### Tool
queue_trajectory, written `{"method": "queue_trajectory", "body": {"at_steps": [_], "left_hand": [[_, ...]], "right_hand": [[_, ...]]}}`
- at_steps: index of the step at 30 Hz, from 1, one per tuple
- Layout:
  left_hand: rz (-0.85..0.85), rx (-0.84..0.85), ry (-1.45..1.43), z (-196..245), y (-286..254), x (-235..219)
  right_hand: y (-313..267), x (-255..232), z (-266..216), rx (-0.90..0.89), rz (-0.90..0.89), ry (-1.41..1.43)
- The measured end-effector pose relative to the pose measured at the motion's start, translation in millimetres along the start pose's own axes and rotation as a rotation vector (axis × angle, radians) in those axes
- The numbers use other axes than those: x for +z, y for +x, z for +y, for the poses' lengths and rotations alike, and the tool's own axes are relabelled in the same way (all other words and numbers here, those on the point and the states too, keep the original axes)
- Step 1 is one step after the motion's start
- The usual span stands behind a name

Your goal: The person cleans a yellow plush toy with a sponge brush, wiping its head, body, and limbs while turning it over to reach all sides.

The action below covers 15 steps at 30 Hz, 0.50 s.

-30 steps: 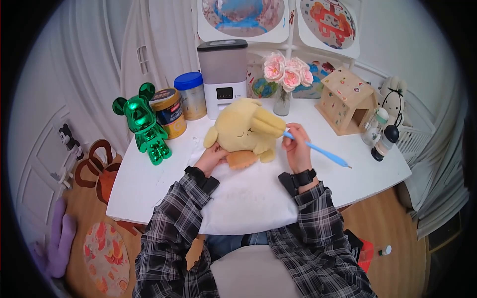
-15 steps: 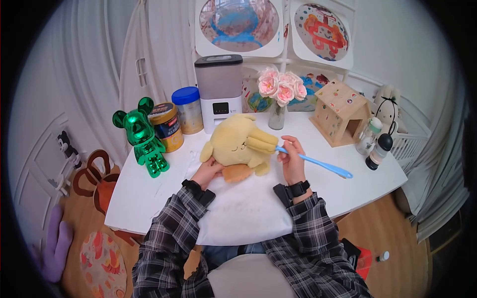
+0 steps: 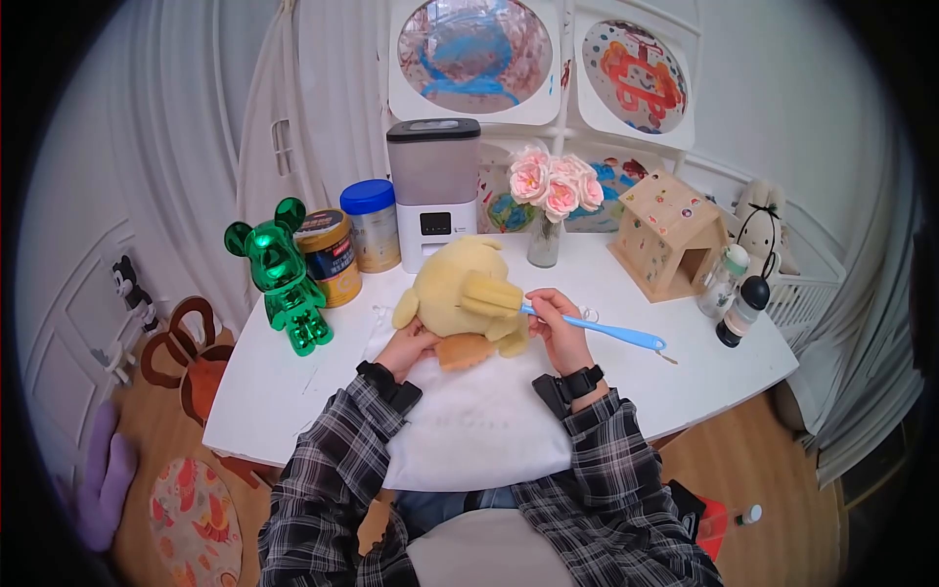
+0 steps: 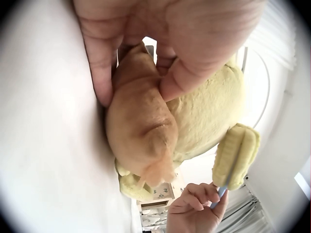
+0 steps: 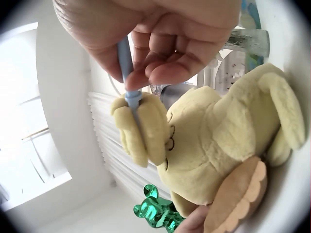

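Note:
A yellow plush toy (image 3: 440, 284) lies on a white cloth (image 3: 479, 430) at the middle of the table. My left hand (image 3: 409, 347) grips it low on its left side. The left wrist view shows thumb and fingers round its orange-brown part (image 4: 141, 111). With thumb and fingertips, my right hand (image 3: 559, 333) pinches the blue handle (image 3: 616, 335) of a sponge brush. Its pale yellow sponge head (image 5: 138, 128) is right at the toy's stitched face in the right wrist view, and overlaps that face in the head view.
Behind the toy stand a pet feeder (image 3: 435, 186), a blue-lidded can (image 3: 372, 225), a gold can (image 3: 331, 256) and a vase of pink flowers (image 3: 545, 240). A shiny green bear figure (image 3: 284, 279) is at left. A wooden house (image 3: 670, 235) and two bottles (image 3: 743, 311) stand at right.
My right hand has moved left with the brush, and the sponge head now lies farther across the toy's face. My left hand keeps its grip. The head view has shifted slightly.

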<state>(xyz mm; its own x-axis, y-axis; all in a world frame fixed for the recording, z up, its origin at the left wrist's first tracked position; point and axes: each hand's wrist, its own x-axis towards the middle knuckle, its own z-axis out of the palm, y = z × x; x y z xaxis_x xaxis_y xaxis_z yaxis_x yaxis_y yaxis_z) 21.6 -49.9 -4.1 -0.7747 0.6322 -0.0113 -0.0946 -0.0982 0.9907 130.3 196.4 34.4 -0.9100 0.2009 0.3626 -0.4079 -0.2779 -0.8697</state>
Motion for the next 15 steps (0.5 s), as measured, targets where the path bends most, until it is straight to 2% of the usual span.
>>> {"method": "queue_trajectory", "body": {"at_steps": [5, 8, 11, 14, 15], "left_hand": [[0.006, -0.012, 0.012, -3, 2, -4], [-0.015, -0.007, 0.002, -1, 1, -1], [-0.014, 0.008, 0.006, 0, 0, 1], [0.002, 0.0, 0.023, 7, -5, 6], [-0.009, 0.013, 0.016, 7, -5, 6]], "right_hand": [[5, -29, 5, -0.164, 0.343, -0.071], [5, -34, 4, -0.281, 0.334, 0.023], [-8, 10, -19, -0.153, 0.163, 0.231], [-3, 6, -2, -0.026, 0.007, -0.065], [-1, 4, -1, -0.001, 0.024, -0.13]]}}
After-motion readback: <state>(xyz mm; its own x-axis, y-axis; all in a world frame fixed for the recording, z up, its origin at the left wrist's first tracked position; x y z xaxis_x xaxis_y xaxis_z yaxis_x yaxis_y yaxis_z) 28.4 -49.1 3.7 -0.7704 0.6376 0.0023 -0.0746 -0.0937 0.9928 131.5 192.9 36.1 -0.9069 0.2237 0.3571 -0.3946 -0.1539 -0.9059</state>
